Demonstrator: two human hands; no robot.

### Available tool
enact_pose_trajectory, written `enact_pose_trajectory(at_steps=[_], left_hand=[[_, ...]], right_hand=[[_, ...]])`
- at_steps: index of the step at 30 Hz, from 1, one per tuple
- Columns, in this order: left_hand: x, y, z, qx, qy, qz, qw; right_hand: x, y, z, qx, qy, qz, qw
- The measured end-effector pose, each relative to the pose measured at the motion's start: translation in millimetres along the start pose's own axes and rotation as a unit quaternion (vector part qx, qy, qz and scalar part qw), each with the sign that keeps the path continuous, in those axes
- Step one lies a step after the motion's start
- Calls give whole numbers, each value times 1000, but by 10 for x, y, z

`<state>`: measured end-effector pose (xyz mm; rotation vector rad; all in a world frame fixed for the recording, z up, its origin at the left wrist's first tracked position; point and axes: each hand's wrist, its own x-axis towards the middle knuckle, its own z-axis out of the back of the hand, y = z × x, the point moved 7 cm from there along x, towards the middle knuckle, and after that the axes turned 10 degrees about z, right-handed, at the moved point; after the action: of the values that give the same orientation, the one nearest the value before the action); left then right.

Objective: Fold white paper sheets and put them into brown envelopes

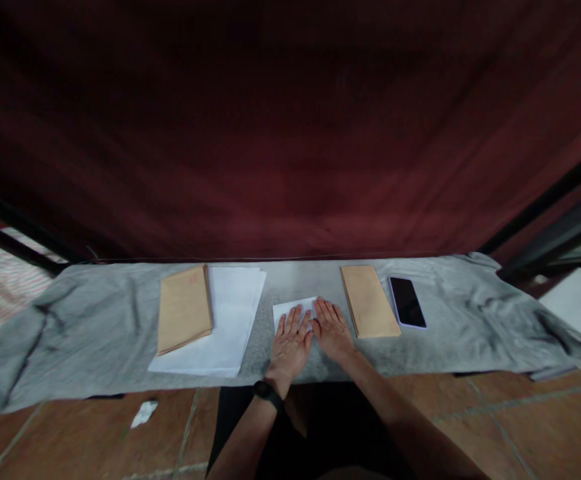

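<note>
A small folded sheet of white paper (286,308) lies on the grey cloth in front of me, partly hidden under my hands. My left hand (291,345), with a dark band on the wrist, rests flat on it with fingers stretched out. Beside it, my right hand (333,331) presses flat over the paper's right end, fingers extended. The two hands nearly touch. Just right of my right hand is a stack of brown envelopes (370,301). To the left, more brown envelopes (184,310) lie on top of white paper sheets (235,317).
A phone (407,302) with a dark screen lies right of the envelopes. Grey cloth (110,327) covers the long narrow table. A dark red curtain (290,147) hangs behind it. A white scrap (144,413) lies on the tiled floor (170,413).
</note>
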<state>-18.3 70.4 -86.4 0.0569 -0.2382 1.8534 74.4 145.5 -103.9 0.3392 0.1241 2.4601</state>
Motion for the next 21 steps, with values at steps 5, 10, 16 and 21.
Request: enact_pose_trajectory(at_steps=[5,10,16,21], left_hand=[[-62,117,40,20,3,5,1000],[-133,275,77,33,6,17,999],[-176,353,109,37,7,29,999],[-165,336,85,43,13,32,998]], right_hand=[[-6,-4,-11,-3,1,8,1000],[-4,-16,-21,-4,0,7,1000],[-73,-27,6,-12,-14,11,1000],[-148,-56,76,-19,-18,-9,1000]])
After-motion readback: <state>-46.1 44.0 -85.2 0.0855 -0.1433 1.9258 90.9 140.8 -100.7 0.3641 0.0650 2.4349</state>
